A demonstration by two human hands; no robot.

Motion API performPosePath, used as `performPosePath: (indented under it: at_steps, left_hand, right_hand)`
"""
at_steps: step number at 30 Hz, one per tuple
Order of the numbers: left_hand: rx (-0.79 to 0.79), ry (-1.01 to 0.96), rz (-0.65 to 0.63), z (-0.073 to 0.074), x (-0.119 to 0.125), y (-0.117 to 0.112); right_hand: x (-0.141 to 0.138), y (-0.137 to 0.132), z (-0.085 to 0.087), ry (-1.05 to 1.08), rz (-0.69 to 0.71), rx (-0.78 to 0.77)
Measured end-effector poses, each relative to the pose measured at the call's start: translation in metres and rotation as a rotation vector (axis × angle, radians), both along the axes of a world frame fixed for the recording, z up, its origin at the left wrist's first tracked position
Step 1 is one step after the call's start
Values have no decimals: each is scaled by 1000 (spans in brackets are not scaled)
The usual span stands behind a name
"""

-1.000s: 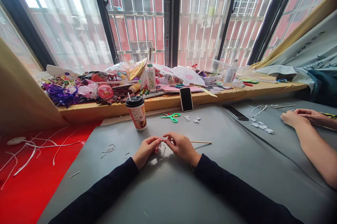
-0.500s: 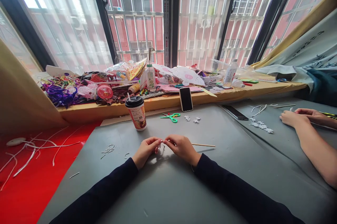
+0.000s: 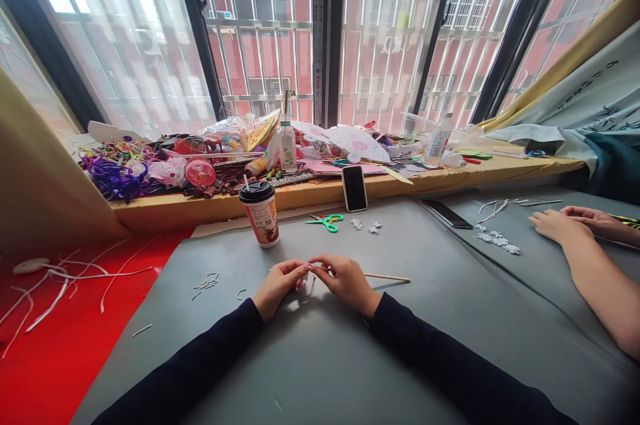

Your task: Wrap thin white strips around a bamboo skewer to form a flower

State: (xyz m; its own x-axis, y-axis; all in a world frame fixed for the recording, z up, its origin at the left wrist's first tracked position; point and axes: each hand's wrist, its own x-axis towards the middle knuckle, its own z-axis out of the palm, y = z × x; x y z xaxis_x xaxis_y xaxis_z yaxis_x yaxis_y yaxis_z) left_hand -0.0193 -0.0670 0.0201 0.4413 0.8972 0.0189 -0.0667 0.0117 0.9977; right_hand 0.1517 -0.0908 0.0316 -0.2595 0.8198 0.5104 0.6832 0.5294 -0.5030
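Bench (image 3: 320, 358), centre: right hand (image 3: 347, 282) pinches pale stick (image 3: 390, 278) running toward three o'clock, left hand (image 3: 280, 285) fingertips drawn together at small white piece (image 3: 311, 279), hold unclear; cup (image 3: 260, 228) at eleven o'clock, label (image 3: 261, 214) illegible.

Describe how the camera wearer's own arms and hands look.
Long, very dark sleeves, navy or black, run down to the wrists; no printed marking shows on them. The left hand and right hand are without gloves.

Head view down past hands (image 3: 346, 280) toward windows (image 3: 377, 45)
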Motion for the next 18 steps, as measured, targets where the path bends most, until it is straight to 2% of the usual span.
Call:
performPosePath:
  at_steps: [18]
  left_hand:
    - [47, 19, 53, -2, 2, -4]
  right_hand:
    - [0, 1, -1, 33, -16, 105]
